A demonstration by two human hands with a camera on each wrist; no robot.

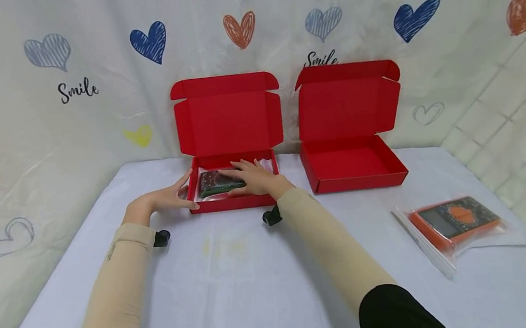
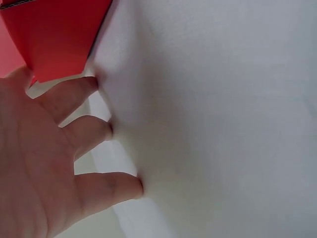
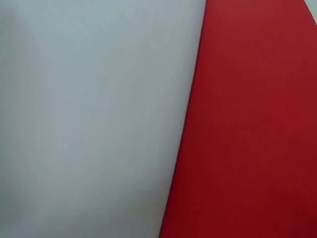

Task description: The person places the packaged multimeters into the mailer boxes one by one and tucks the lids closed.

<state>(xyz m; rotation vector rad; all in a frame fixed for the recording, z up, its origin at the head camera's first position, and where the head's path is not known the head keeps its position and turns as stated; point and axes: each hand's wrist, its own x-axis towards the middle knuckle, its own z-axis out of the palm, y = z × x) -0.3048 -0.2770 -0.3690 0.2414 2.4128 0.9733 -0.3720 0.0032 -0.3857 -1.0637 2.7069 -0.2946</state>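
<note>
An open red cardboard box (image 1: 233,204) stands at the back of the table with its lid raised. Inside it lies a dark device with a green edge (image 1: 212,185) in clear plastic. My right hand (image 1: 256,179) reaches over the front wall, and its spread fingers rest on the device, covering its right part. At the box's left side is my left hand (image 1: 164,198), thumb at the front corner. In the left wrist view, its spread fingers touch the tabletop beside the red wall (image 2: 57,42). The right wrist view shows only the red front wall (image 3: 252,129) and white cloth.
A second open red box (image 1: 361,181) stands to the right, nothing visible inside. At the table's right lies an orange multimeter (image 1: 457,221) in a clear zip bag, with a white sheet partly under it. A white curtain (image 1: 212,46) printed with hearts hangs behind.
</note>
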